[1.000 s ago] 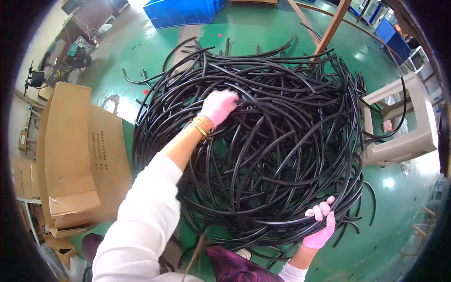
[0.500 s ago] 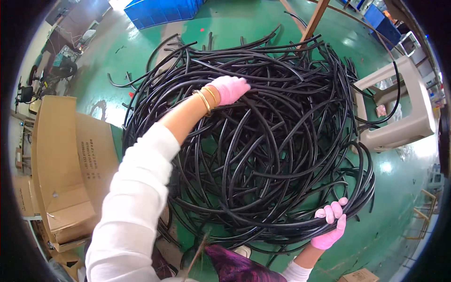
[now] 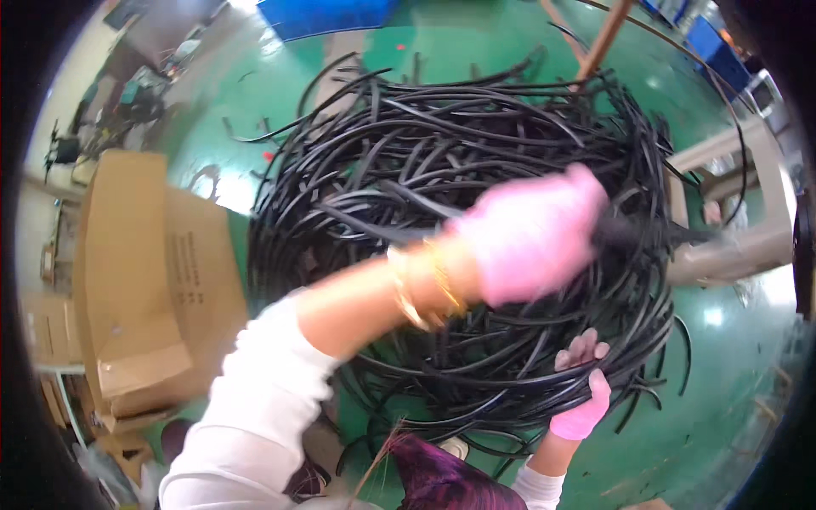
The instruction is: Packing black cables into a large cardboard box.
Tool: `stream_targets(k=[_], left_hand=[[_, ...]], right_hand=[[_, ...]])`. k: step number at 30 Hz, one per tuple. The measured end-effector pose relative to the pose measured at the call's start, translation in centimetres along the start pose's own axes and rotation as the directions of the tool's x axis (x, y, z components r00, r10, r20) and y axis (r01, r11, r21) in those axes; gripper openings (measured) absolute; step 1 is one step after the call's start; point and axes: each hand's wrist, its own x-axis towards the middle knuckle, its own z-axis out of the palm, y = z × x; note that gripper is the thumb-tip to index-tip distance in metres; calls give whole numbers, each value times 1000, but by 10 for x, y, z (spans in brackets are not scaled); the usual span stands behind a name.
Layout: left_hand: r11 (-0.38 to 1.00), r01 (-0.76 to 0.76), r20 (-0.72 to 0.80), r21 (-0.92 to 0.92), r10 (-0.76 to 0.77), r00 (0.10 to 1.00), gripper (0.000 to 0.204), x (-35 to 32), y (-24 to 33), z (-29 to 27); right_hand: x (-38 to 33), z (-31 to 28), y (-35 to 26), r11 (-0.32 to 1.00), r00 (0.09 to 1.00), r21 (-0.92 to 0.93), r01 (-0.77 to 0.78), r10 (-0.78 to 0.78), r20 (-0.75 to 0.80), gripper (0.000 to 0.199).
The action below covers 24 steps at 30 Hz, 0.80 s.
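Shows left pink-gloved hand stretched rightward above long, curved black tubes, too blurred to tell its grip; right pink-gloved hand cupped upward, pinching tubes.

Pink gloves cover both hands; gold bangles, gathered white sleeves and, at six o'clock, purple-black fabric show.

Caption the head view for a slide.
Pink-gloved left hand, blurred, over heaped black tubes; the pink-gloved right hand cups some at the near edge.
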Motion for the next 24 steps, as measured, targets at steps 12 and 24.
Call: stream_targets(k=[12,24], left_hand=[[781,-34,112,-624,132,985,78,-62,56,86],[508,805,-325,306,-739,590,45,-289,-320,-44]], right_hand=[[-31,-21,29,955,993,-290,62,-90,-83,70],[-42,12,-44,990,925,64,124,-139,354,70]])
